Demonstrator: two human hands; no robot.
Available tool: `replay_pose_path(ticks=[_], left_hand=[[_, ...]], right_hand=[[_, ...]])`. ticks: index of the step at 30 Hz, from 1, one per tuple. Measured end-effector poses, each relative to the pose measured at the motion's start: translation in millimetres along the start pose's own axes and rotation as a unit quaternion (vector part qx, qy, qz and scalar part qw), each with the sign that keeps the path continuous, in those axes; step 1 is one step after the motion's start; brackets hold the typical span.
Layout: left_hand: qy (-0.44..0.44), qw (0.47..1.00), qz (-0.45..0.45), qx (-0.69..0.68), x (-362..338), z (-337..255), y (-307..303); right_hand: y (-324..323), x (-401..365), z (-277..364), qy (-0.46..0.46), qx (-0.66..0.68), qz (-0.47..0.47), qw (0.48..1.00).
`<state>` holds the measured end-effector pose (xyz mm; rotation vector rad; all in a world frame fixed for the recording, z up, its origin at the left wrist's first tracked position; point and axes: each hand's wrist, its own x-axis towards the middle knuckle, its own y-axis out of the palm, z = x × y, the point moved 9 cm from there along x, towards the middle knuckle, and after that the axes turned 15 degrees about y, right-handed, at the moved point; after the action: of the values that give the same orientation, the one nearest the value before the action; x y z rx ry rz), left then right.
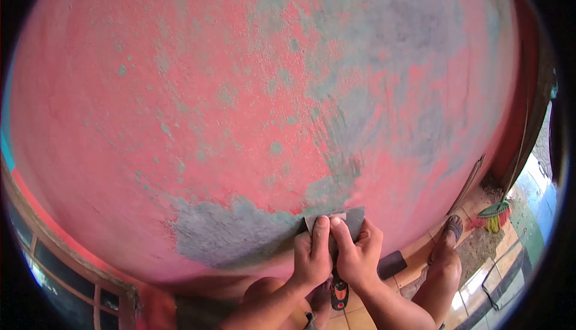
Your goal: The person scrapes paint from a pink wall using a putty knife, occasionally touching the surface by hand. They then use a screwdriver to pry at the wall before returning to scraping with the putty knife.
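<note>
My left hand [312,261] and right hand [362,259] grip a putty knife [340,294] near the lower edge of the wall [240,144]. Probably light, stiff; best braced at the blade [356,217].

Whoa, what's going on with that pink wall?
A person is holding a flat metal scraper in both hands, with the left hand and right hand side by side and both thumbs on the blade. The blade looks to be up against the wall, next to a big grey patch. Much of the wall is pink, but grey and green show in lots of places. A colourful broom is off to the right.
</note>
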<state>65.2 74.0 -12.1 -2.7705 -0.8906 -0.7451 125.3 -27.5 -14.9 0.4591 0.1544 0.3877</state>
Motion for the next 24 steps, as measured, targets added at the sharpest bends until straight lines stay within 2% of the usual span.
replay_pose_path(ticks=[3, 4, 6, 7, 9, 11, 13, 15, 16, 18, 19, 21, 22, 23, 24], left_hand=[[0.001, 1.0, -0.008, -0.022, 1.9, -9.0, 5.2], [-0.06, 0.996, 0.01, -0.068, -7.0, 11.4, 3.6], [0.066, 0.988, 0.118, -0.077, -9.8, 3.6, -1.5], [0.152, 0.98, 0.127, -0.011, -13.5, -9.6, -5.2], [0.316, 0.94, 0.093, 0.089, -18.3, -40.3, -13.1], [0.464, 0.873, 0.027, 0.149, -23.4, -66.7, -23.4], [0.515, 0.804, 0.016, 0.297, -25.5, -88.2, -26.4], [0.504, 0.762, -0.021, 0.406, -20.3, -89.9, -27.9], [0.497, 0.736, -0.039, 0.458, -18.8, -89.2, -27.6], [0.433, 0.715, 0.022, 0.548, -12.7, -73.6, -13.4], [0.397, 0.699, 0.054, 0.592, -11.9, -63.3, -6.4], [0.366, 0.677, 0.153, 0.62, -18.6, -32.8, 17.0], [0.36, 0.672, 0.206, 0.614, -23.4, -19.8, 30.0], [0.355, 0.665, 0.257, 0.604, -28.3, -6.8, 40.6], [0.361, 0.651, 0.351, 0.567, -38.1, 10.2, 54.3]], right_hand=[[-3.5, 2.3, 7.3, 0.019, -0.043, 0.023, 0.999], [-8.9, -0.6, 17.8, 0.035, -0.072, 0.005, 0.997], [-35.9, 5.4, 32.3, -0.019, -0.029, -0.07, 0.997], [-49.1, 8.7, 41.6, -0.028, -0.004, -0.079, 0.997], [-78.6, 9.9, 70.0, -0.061, -0.003, -0.123, 0.99], [-119.7, 20.5, 83.0, -0.067, 0.002, -0.171, 0.983], [-155.0, 25.4, 97.5, -0.069, 0.023, -0.199, 0.977], [-207.5, 53.1, 90.5, -0.083, 0.044, -0.158, 0.983], [-225.4, 54.1, 90.7, -0.085, 0.042, -0.188, 0.978], [-275.9, 60.0, 81.0, -0.078, 0.019, -0.256, 0.963], [-312.3, 77.8, 59.1, -0.071, 0.085, -0.269, 0.957], [-313.6, 67.3, 43.3, 0.062, 0.126, -0.26, 0.955], [-322.1, 73.8, 38.9, 0.059, 0.136, -0.235, 0.961], [-322.1, 70.2, 41.2, 0.048, 0.153, -0.258, 0.953], [-318.2, 66.7, 45.8, 0.036, 0.169, -0.279, 0.945]])
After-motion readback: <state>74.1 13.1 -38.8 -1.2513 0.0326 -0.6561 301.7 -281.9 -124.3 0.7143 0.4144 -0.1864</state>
